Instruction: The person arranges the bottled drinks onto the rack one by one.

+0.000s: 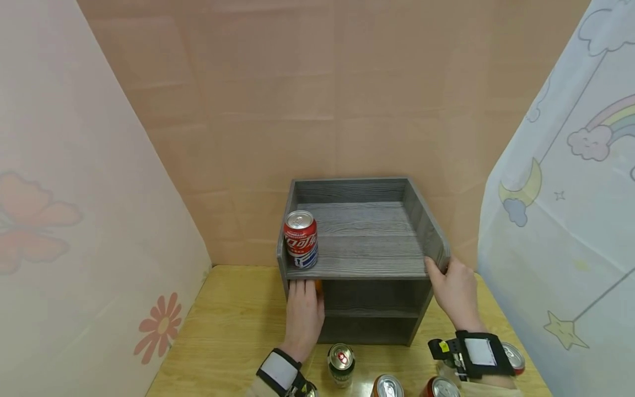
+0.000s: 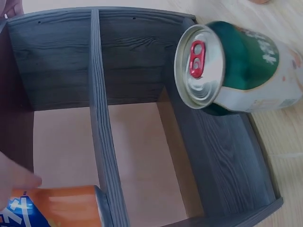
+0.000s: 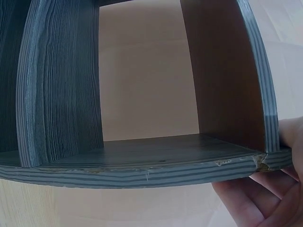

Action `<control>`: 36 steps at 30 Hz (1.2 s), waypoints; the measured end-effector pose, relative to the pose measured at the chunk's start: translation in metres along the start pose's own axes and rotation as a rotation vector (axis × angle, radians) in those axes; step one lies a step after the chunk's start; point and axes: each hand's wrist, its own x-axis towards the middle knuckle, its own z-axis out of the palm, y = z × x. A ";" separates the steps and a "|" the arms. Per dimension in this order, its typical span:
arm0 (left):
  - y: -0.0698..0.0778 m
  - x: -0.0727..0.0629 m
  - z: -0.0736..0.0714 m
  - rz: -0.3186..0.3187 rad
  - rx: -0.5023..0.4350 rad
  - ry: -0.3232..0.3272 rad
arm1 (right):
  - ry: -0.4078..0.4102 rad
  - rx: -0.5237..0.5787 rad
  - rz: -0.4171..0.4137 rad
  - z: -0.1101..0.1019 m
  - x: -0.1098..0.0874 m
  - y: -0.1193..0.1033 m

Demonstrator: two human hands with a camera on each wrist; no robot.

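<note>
A grey wood-grain shelf unit [image 1: 359, 237] stands on the table. My left hand [image 1: 303, 320] reaches into its upper compartment at the left side, holding an orange soda can [image 2: 68, 205] with a blue patch. The can's base is right at the middle board [image 2: 105, 127] in the left wrist view; my fingers partly hide the can. My right hand [image 1: 457, 292] grips the front edge of the right side panel, thumb inside and fingers outside. On the unit's top, at the front left corner, a red cola can [image 1: 301, 240] stands upright.
A green-and-white can [image 1: 341, 364] with a red tab stands in front of the unit. Further cans are at the near edge, including a silver-topped can [image 1: 388, 387], a red can [image 1: 440, 388] and another can [image 1: 514, 358] beside my right wrist. Cloth sheets hang around the table [image 1: 233, 314].
</note>
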 end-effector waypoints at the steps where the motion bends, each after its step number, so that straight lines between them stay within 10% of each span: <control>1: -0.001 -0.001 0.000 0.013 -0.004 0.002 | -0.002 -0.001 0.002 0.000 0.000 0.000; 10: -0.013 -0.017 -0.013 0.138 -0.115 0.018 | -0.003 -0.013 0.015 -0.001 0.000 0.000; 24: -0.010 -0.032 -0.057 0.075 -0.291 -0.022 | -0.015 -0.014 0.026 -0.001 0.000 -0.001; 36: -0.013 -0.040 -0.081 -0.051 -0.212 -0.101 | -0.013 -0.012 0.016 -0.003 0.000 -0.002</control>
